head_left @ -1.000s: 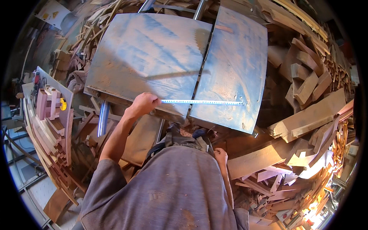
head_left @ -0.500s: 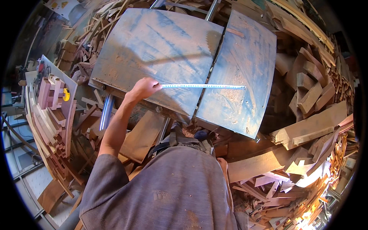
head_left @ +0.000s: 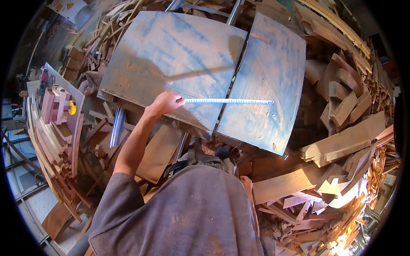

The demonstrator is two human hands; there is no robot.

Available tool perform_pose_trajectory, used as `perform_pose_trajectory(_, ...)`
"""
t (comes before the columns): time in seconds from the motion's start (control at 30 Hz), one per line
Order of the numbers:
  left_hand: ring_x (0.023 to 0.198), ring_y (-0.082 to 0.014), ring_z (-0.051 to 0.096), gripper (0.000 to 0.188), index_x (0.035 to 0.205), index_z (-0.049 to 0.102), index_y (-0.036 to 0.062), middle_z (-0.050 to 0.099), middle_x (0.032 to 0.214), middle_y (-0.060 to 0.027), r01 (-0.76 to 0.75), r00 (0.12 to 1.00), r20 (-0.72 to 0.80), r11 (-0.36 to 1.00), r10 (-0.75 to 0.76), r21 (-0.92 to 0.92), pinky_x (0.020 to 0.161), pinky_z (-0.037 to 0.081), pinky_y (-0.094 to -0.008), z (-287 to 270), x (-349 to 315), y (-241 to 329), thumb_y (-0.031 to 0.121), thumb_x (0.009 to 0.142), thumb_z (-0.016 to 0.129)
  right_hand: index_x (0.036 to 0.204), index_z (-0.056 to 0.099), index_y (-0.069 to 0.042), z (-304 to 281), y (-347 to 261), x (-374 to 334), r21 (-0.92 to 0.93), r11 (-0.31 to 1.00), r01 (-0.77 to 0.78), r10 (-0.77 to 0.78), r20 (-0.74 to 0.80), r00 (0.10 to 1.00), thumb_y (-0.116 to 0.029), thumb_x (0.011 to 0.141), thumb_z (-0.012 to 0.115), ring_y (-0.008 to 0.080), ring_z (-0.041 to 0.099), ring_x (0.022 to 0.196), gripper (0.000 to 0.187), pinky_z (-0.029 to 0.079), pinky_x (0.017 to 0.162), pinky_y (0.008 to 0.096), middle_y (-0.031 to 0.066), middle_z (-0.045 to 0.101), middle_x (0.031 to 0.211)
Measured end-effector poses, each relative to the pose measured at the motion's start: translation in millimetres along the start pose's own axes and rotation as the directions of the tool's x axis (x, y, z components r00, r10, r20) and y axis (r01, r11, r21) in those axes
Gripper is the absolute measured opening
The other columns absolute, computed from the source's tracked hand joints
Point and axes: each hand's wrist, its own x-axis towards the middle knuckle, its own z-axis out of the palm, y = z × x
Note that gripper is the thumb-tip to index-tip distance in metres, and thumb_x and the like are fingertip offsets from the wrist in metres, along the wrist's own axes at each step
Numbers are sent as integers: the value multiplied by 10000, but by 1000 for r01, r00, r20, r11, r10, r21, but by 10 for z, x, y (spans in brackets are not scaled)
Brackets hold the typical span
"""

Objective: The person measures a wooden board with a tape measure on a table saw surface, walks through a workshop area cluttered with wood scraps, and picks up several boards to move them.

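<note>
My left hand [head_left: 168,102] is closed around one end of a thin, light ruler with fine markings [head_left: 228,101]. From my fingers the ruler runs right over the dusty metal saw table [head_left: 196,38], across the dark slot and onto the right-hand table section [head_left: 277,59], where its far end rests. The hand is just above the table's near edge. Low at my right side, my right hand [head_left: 246,182] shows only in part beside my shirt; its fingers are hidden.
A yellow tape measure [head_left: 72,107] lies among stacked strips on a board [head_left: 77,141] at left. Heaped offcuts [head_left: 344,106] flank the table's right side, and a thick plank [head_left: 294,183] lies near my right hip. A small wood piece [head_left: 260,38] sits on the table.
My left hand has shifted slightly right and nearer to me, and a little less of the ruler shows past my fingers. The ruler now lies slightly closer to the near edge.
</note>
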Motion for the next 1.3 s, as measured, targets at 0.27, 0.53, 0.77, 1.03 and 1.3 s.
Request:
perform_pose_trajectory(0.27, 750, -412, 601, 376, 814, 661, 24, 628, 789, -210, -40, 999, 32, 999, 41, -12, 658, 466, -480, 199, -66, 134, 375, 866, 538, 969, 700, -130, 32, 26, 24, 44, 999, -29, 29, 12, 1000, -274, 831, 587, 309, 654, 916, 230, 514, 795, 397, 128, 681, 957)
perform_pose_trajectory(0.53, 734, -403, 601, 362, 810, 659, 24, 629, 773, -202, -67, 997, 40, 998, 67, -7, 643, 461, -479, 303, 35, 171, 361, 871, 542, 953, 700, -122, 12, -31, 36, 17, 1000, 2, -1, -21, 1000, -248, 816, 598, 304, 653, 911, 213, 512, 794, 390, 123, 681, 951)
perform_pose_trajectory(0.77, 756, -364, 627, 333, 896, 686, 59, 655, 815, -176, 24, 992, 120, 1000, -26, 15, 677, 481, -458, 38, 477, 340, 360, 907, 546, 956, 704, -110, 34, -30, 59, -18, 1000, 20, -20, -24, 1000, -253, 824, 616, 283, 658, 922, 213, 513, 789, 369, 110, 684, 959)
perform_pose_trajectory(1.03, 754, -306, 636, 362, 947, 691, 71, 660, 803, -139, 71, 982, 163, 988, -93, 135, 687, 489, -433, -215, 1316, 556, 392, 923, 527, 989, 693, -96, 111, 87, -134, 36, 996, 76, -74, -55, 996, -261, 838, 586, 299, 651, 931, 248, 509, 787, 381, 125, 678, 975)
perform_pose_trajectory(1.3, 778, -309, 648, 410, 895, 705, 75, 667, 763, -127, 89, 978, 170, 980, -120, 179, 744, 500, -426, -223, 1930, 717, 449, 906, 537, 964, 697, -127, 208, 109, -492, 78, 989, -126, 129, -31, 991, -364, 858, 531, 353, 648, 879, 308, 506, 742, 445, 160, 673, 923)
